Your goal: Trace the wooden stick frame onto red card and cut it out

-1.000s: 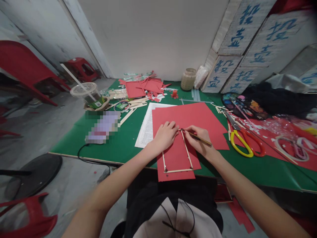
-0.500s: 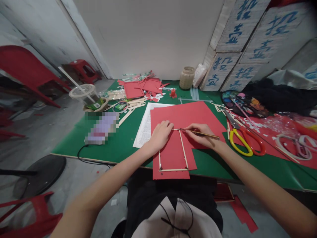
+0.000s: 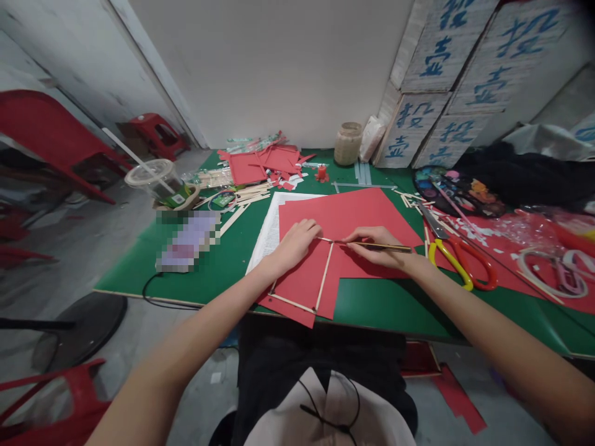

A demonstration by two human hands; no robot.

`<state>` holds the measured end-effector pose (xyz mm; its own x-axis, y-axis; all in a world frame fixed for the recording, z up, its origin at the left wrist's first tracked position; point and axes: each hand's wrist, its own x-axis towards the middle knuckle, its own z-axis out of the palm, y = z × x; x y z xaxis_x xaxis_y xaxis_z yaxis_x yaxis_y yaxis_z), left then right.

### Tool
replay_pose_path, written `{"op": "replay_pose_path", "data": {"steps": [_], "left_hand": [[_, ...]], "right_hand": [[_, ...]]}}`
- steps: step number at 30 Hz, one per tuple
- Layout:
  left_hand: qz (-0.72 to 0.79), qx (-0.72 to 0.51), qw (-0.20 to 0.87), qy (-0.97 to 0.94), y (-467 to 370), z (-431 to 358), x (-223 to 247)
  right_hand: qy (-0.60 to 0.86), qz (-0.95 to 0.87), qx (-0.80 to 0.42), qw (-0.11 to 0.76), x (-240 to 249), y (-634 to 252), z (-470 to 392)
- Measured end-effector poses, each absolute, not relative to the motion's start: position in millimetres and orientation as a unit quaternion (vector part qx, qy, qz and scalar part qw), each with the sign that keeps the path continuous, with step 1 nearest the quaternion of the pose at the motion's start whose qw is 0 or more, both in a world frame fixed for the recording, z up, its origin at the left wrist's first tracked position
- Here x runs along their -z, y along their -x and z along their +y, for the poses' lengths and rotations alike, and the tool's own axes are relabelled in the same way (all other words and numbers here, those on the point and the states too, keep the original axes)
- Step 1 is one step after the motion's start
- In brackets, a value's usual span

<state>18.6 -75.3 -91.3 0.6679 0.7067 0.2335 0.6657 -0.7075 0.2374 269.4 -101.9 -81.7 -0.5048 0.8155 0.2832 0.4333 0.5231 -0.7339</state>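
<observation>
My right hand (image 3: 377, 243) is closed around a thin paintbrush (image 3: 388, 247), its tip at the far right corner of a rectangular frame of thin wooden sticks (image 3: 324, 279). That frame lies on a piece of red paper (image 3: 297, 272), slanted towards the table's front edge, with dark spots at its near corners. Over the frame's far left part, my left hand (image 3: 296, 243) has its fingers bent and pressed together on the far stick. Its palm hides the far left corner. A larger red sheet (image 3: 367, 214) and a white printed sheet (image 3: 264, 241) lie beneath.
Scissors (image 3: 458, 263) with yellow and red handles lie at the right, near a paint palette (image 3: 458, 192). A jar (image 3: 348, 144) stands at the back. Red scraps (image 3: 264, 164), loose sticks (image 3: 237, 217) and a drink cup (image 3: 160, 183) are at the left.
The stick frame and the red paper under it have turned, their near end swinging left. My left hand has shifted slightly left with them. The brush lies a little flatter.
</observation>
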Motion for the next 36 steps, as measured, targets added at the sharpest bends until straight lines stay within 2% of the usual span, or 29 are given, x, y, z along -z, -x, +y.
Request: {"op": "replay_pose_path", "data": {"steps": [10, 18, 25, 36], "left_hand": [[0.383, -0.162, 0.091, -0.905, -18, -78, 91], [0.376, -0.173, 0.09, -0.906, -17, -77, 93], [0.373, -0.181, 0.077, -0.907, -16, -76, 97], [0.381, -0.176, 0.091, -0.903, -16, -79, 94]], "right_hand": [[0.346, -0.836, -0.33, 0.27, 65, -279, -97], [0.391, -0.802, -0.373, 0.255, 65, -291, -101], [0.451, -0.74, -0.406, 0.289, 66, -289, -107], [0.433, -0.77, -0.375, 0.281, 63, -280, -108]]}}
